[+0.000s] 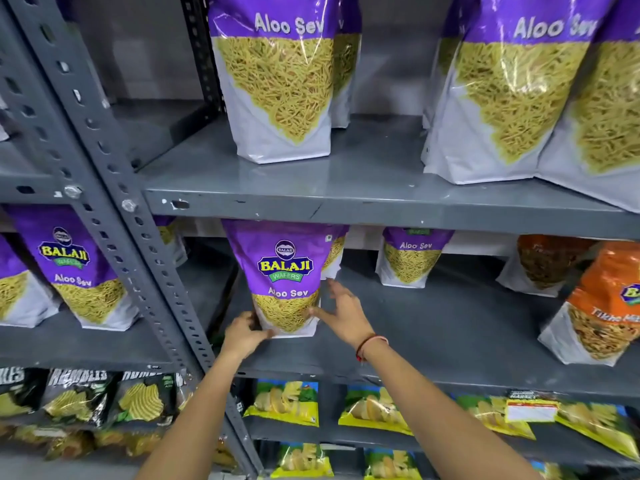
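Grey steel shelf (pixel 450 341), middle level: found purple Aloo Sev pouch (pixel 285 271) upright near front edge, just right of slotted post (pixel 152 271). Gripped lower left corner with left hand (pixel 244 336), fingers curled round edge. Held right hand (pixel 341 315) open at lower right edge, thumb touching, fingers straight and spread. Noted second pouch (pixel 334 254) just behind, orange pouch (pixel 602 306) well apart at right.

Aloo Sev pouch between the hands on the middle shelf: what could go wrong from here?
The Aloo Sev pouch is held only low down: the left hand grips its bottom corner, the right hand merely touches its side, so it may tip forward. Its top sits at the upper shelf edge; lifting could snag it. The pouch behind might get knocked over.
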### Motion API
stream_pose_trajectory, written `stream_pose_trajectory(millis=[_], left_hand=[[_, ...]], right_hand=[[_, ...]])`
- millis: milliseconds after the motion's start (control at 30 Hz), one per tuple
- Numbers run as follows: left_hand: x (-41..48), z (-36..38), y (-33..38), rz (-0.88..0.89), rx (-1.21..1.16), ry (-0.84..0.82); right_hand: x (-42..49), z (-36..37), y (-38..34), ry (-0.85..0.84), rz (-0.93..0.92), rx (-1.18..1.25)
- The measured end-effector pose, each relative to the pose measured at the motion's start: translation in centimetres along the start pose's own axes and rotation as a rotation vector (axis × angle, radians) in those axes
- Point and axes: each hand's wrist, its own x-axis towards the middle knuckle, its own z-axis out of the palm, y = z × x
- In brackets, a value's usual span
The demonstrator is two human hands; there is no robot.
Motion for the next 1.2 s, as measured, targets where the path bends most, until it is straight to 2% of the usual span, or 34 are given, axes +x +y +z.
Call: stream_pose_trajectory(millis=[67,133,300,400,500,600,667,733,800,867,900,1067,1200], left_hand=[[-2.0,-0.2,0.8,0.038,0.025,0.026],[-4.1,-0.7,2.8,0.108,0.010,-0.022],[-10.1,-2.9,12.6,0.420,-0.153,-0.175],[-13.8,-4.0,19.5,0.676,-0.201,-0.137],[-15.3,-3.6,25.2,0.864,-0.314,-0.083],[-14.6,-2.0,30.1,0.973,-0.347,0.017],[-13.0,-1.1,32.7,0.960,-0.255,0.070],[-11.3,-0.4,34.8,0.859,-0.127,0.035],[-10.5,0.2,36.1,0.800,-0.095,-0.093],[-10.3,0.8,36.9,0.860,-0.150,-0.235],[-10.3,1.1,37.0,0.894,-0.151,-0.244],[-9.9,1.3,36.5,0.807,-0.208,-0.100],[-10.0,-0.2,35.0,0.795,-0.288,-0.192]], right_hand=[[-1.7,-1.3,-1.1,0.120,-0.050,0.019],[-3.4,-3.1,-2.7,0.237,-0.132,0.053],[-8.1,-10.5,-8.2,0.594,-0.392,0.198],[-10.4,-15.8,-11.3,0.806,-0.509,0.218],[-10.7,-20.5,-12.9,0.969,-0.522,0.176],[-9.4,-24.5,-13.2,0.951,-0.401,0.087],[-8.3,-26.2,-13.1,0.880,-0.322,-0.036],[-7.5,-26.9,-12.9,0.834,-0.291,-0.126],[-7.1,-26.9,-12.8,0.827,-0.278,-0.158],[-6.9,-26.7,-12.7,0.837,-0.271,-0.137],[-6.8,-26.7,-12.6,0.835,-0.266,-0.119],[-7.3,-26.8,-12.7,0.804,-0.290,-0.021],[-7.9,-27.4,-12.9,0.774,-0.348,0.083]])
